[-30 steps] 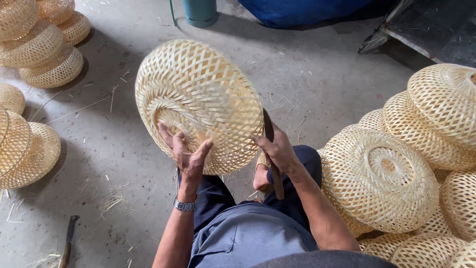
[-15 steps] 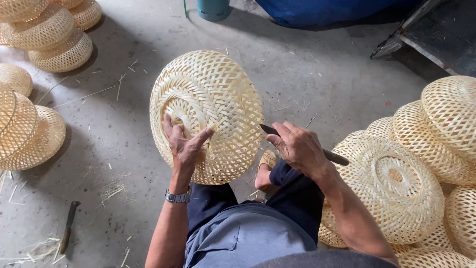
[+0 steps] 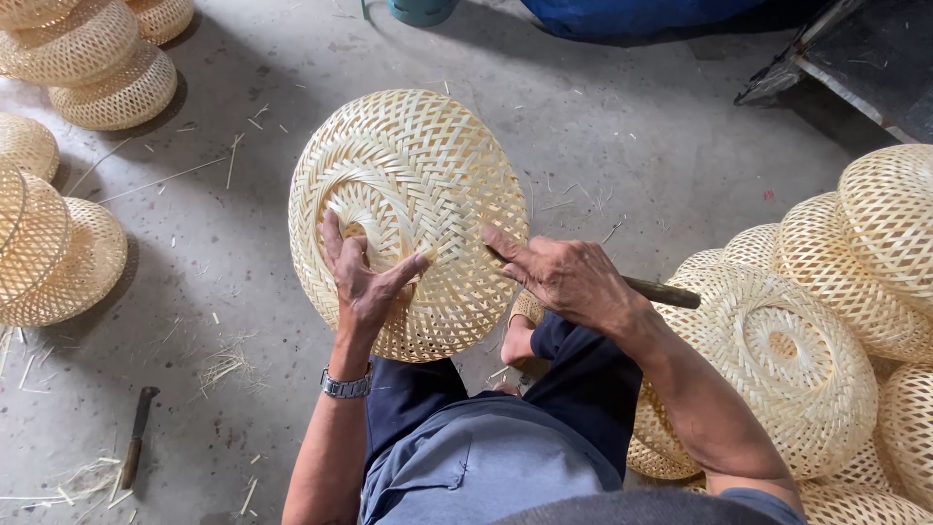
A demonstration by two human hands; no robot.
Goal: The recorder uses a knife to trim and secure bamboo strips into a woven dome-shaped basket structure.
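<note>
**Floor and surroundings**

A grey concrete floor (image 3: 622,126) is seen, lit evenly by soft daylight. Thin bamboo slivers (image 3: 225,367) are scattered across it. Finished woven baskets are stacked at the upper left (image 3: 92,58) and piled at the right (image 3: 875,243). A blue tarpaulin (image 3: 632,15) and a dark metal frame (image 3: 836,73) are located along the top edge. A dark-handled knife (image 3: 136,435) lies at the lower left.

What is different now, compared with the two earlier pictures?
The right hand swung its dark-handled tool from upright to lying sideways, tip at the woven bamboo basket. The left hand stayed spread on the basket. The knife on the floor did not move.
</note>
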